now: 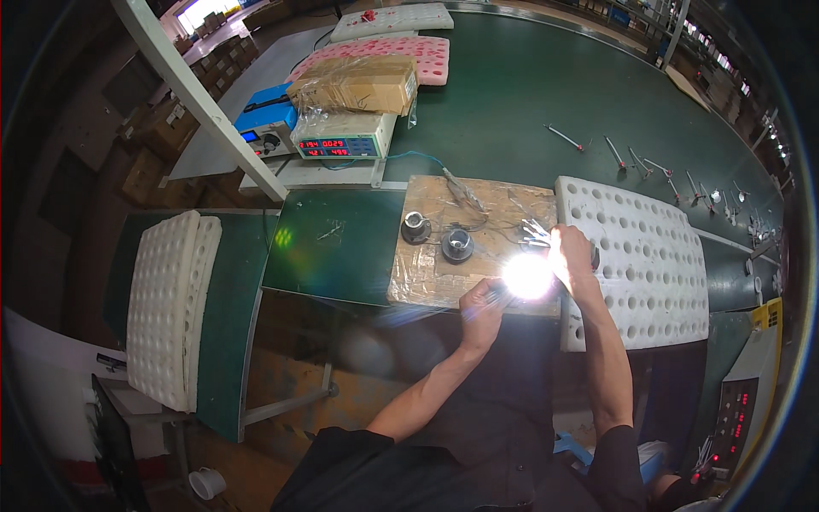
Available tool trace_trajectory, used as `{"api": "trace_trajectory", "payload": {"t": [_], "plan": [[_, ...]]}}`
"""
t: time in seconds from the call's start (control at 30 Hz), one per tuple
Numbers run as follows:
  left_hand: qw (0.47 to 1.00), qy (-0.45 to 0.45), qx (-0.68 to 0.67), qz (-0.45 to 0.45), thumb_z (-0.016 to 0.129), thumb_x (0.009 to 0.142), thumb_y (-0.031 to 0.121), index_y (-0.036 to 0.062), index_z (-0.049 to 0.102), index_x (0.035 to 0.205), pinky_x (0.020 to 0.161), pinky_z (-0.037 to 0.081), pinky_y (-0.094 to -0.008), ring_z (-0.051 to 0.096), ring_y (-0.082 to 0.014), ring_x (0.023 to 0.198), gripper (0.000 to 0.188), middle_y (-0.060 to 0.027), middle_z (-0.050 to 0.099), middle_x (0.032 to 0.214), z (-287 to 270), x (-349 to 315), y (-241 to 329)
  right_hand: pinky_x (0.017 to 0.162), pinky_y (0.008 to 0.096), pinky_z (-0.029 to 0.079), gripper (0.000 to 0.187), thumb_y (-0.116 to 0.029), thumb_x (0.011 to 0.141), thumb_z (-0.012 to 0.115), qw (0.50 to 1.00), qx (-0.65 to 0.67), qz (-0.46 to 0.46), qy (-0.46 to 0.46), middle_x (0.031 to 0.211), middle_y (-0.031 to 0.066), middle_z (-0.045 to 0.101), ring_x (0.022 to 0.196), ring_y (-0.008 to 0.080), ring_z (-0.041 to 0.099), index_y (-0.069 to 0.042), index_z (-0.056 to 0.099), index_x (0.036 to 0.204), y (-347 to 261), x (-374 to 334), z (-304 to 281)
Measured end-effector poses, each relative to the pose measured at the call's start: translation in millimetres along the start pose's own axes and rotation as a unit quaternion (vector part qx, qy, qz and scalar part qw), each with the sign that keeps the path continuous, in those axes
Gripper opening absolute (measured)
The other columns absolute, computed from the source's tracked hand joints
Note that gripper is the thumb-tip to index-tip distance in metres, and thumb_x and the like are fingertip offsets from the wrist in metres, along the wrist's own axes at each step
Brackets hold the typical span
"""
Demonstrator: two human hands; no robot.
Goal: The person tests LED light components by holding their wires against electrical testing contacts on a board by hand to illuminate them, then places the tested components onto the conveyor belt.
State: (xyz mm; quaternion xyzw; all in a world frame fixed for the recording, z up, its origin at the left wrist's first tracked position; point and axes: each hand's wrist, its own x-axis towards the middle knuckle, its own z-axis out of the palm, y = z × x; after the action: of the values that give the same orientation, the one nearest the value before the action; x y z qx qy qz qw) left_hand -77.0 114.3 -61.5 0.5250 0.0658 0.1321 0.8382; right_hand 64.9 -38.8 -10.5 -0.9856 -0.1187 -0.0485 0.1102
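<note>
A lit lamp (529, 276) glares white between my hands over the right front of a wooden board (418, 286); its shape is lost in the glare. My left hand (482, 314) is closed at the glow's left side, its fingertips pinched on something I cannot make out. Against the right side of the glare is my right hand (573, 256), fingers curled and closed; what they grip is hidden. Several thin whitish pieces (535, 232) stick out beside its fingers. On the board stand two dark round sockets, one farther left (415, 227) and one nearer (457, 245).
Right of the board lies a white foam tray (636, 256) with rows of holes; more foam trays (162, 311) stand at left. A meter (341, 141) with red digits carries a cardboard box (354, 83). Several thin stemmed parts (614, 152) lie on the green bench (512, 102).
</note>
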Motion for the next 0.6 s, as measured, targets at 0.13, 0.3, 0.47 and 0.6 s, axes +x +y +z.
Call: {"api": "trace_trajectory", "payload": {"t": [0.13,0.3,0.47,0.6], "plan": [[0.999,-0.002,-0.050,-0.007,0.068,0.089,-0.002,-0.0006,0.066,0.092,0.069,0.052,-0.0227,0.063,-0.0070,0.074,0.004,-0.0010,0.067,0.081,6,-2,15,0.072,0.0495,0.054,0.012,-0.006,0.077,0.059,1.000,-0.005,0.006,-0.006,0.082,0.0265,0.067,0.081,0.0436,0.068,0.002,0.067,0.083,0,0,0],[0.988,0.028,0.133,-0.066,0.066,0.091,-0.002,-0.0001,0.066,0.091,0.069,0.052,-0.0223,0.063,-0.0063,0.073,0.002,-0.0005,0.067,0.080,9,-11,43,0.072,0.0501,0.055,0.012,-0.005,0.078,0.059,1.000,-0.011,0.009,-0.007,0.082,0.0270,0.067,0.081,0.0436,0.068,0.003,0.066,0.082,1,1,3],[0.989,0.012,0.139,-0.052,0.065,0.091,-0.002,0.0004,0.066,0.088,0.070,0.051,-0.0221,0.062,-0.0054,0.073,0.004,0.0003,0.066,0.078,7,-10,45,0.071,0.0503,0.055,0.012,-0.005,0.078,0.059,1.000,-0.011,0.007,-0.002,0.082,0.0271,0.067,0.081,0.0438,0.068,0.003,0.066,0.082,4,3,8],[0.998,0.007,0.066,-0.009,0.065,0.091,-0.002,0.0008,0.065,0.087,0.069,0.051,-0.0223,0.063,-0.0055,0.073,0.005,0.0001,0.067,0.078,5,-10,35,0.072,0.0504,0.055,0.012,-0.004,0.079,0.058,1.000,-0.008,-0.001,-0.003,0.083,0.0270,0.067,0.082,0.0438,0.068,0.003,0.066,0.082,3,3,7]]}}
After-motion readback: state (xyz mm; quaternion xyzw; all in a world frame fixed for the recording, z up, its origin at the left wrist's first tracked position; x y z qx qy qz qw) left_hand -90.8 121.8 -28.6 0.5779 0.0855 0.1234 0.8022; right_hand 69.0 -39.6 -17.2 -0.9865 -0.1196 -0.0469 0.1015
